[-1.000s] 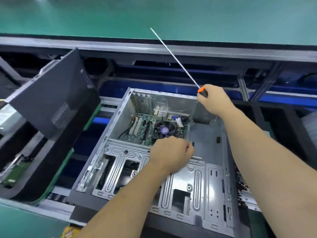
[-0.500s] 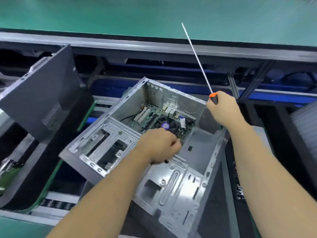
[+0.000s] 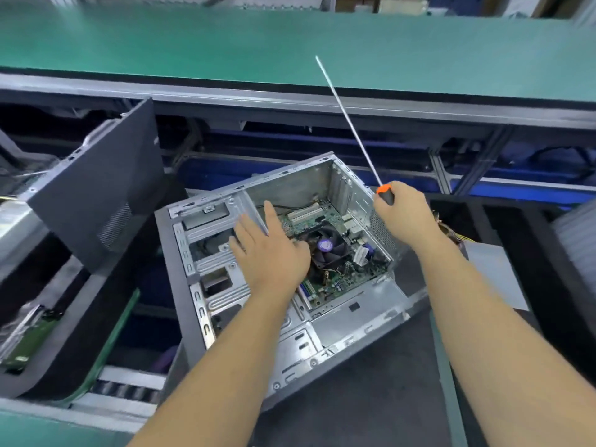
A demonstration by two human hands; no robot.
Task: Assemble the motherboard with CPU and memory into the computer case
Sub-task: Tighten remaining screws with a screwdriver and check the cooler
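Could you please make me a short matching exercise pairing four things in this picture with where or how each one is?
Things:
1. screwdriver
2. left hand
3. motherboard
4. black side panel

States:
A. lies inside the open computer case
B. leans tilted, left of the case
C. gripped in the right hand, shaft pointing up and away
D. open, fingers straight, over the case

Pairs: 1-C, 2-D, 3-A, 4-B

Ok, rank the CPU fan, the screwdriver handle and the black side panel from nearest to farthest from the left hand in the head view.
1. CPU fan: on the motherboard, just right of the left hand.
2. Screwdriver handle: farther right, gripped by the right hand at the case's rear corner.
3. Black side panel: farthest, leaning up at the left, outside the case.
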